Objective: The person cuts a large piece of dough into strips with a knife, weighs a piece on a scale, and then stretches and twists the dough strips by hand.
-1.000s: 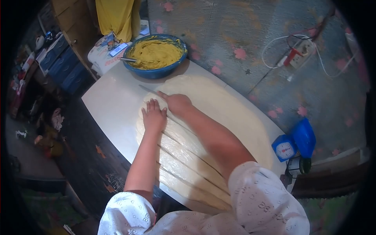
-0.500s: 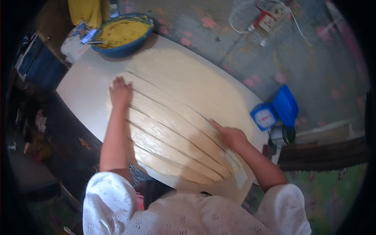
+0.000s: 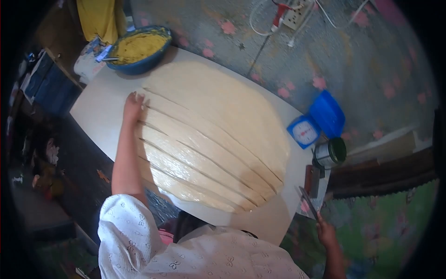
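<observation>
A large, thin sheet of pale dough (image 3: 218,102) covers much of the white table (image 3: 100,100), with several long, roughly parallel cuts through its near part. At the sheet's left edge, by the ends of the cuts, is my left hand (image 3: 133,108), its fingers slightly bent and apart, gripping nothing visible. My right hand (image 3: 327,232) is off the table's right side, closed round the handle of a knife (image 3: 308,202). The blade points up and left, apart from the dough.
A blue bowl (image 3: 139,65) of yellow filling with a utensil stands at the far left. To the right are a blue kitchen scale (image 3: 304,131), a dark-green tin (image 3: 331,152) and a brown-handled blade (image 3: 312,181). A power strip (image 3: 297,15) lies beyond the table.
My right hand has left the dough, moving right and toward me with the knife. A cut line now reaches the sheet's right edge. My left hand has shifted slightly, its fingers more bent.
</observation>
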Available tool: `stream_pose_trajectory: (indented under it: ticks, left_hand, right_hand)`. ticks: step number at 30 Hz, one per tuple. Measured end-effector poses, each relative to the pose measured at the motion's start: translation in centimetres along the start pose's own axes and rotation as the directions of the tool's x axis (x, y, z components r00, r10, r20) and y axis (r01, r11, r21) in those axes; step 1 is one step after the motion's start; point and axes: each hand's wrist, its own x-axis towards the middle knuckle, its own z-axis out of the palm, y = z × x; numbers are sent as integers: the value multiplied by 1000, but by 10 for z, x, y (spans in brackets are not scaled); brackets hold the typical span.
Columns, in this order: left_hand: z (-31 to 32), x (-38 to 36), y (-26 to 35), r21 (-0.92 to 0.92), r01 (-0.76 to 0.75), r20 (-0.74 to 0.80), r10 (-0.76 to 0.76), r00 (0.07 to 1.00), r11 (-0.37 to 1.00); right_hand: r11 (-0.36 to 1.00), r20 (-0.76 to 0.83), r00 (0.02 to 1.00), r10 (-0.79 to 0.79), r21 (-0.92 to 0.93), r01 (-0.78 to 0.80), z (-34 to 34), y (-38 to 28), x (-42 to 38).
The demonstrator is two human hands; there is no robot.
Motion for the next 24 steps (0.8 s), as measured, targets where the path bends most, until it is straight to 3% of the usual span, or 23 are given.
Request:
stream_pose_trajectory:
  ticks: [1,3,5,6,7,8,10,12,14,17,19,20,22,24]
  left_hand:
    - [-4,-7,22,23,9,-52,-8,999,1000]
    - [-14,-17,60,187,-5,-75,19,997,982]
    - [2,-7,63,88,-26,-42,30,999,996]
    - [10,0,62,165,-118,21,116,993,979]
    - [19,5,60,237,-210,92,193,977,948]
    - [27,6,61,297,-184,114,156,981,937]
    - [36,6,62,358,-156,125,119,985,921]
    - [38,8,57,439,-166,257,54,965,883]
    - [33,6,53,426,-161,273,44,961,890]
    - [17,10,64,401,-136,313,4,950,906]
    - [14,24,73,413,-4,428,-191,883,911]
    - [20,26,74,414,-1,433,-197,879,910]
    - [38,26,71,298,-76,140,36,990,952]
    - [55,21,61,383,-92,162,31,986,919]
  right_hand:
    - [997,-78,996,31,67,-26,-8,-18,9]
    - [959,-177,961,-212,150,240,-38,-85,64]
    - [945,-103,948,-301,99,311,-63,-169,135]
    - [858,-201,847,-492,57,511,-71,-212,171]
    - [889,-43,888,-459,-15,458,-87,-263,202]
    - [872,-3,875,-483,-92,481,-96,-312,236]
    - [788,-115,780,-615,-100,607,-97,-394,297]
    - [742,-123,733,-669,-172,648,-112,-475,335]
    - [667,-132,656,-743,-226,710,-105,-534,381]
    - [609,-145,593,-792,-255,751,-98,-588,418]
    - [595,-139,580,-803,-246,765,-95,-601,427]
    - [600,-144,582,-800,-223,769,-94,-602,430]
    - [605,-139,589,-796,-202,770,-96,-596,431]
    - [639,-105,631,-768,-193,745,-102,-568,425]
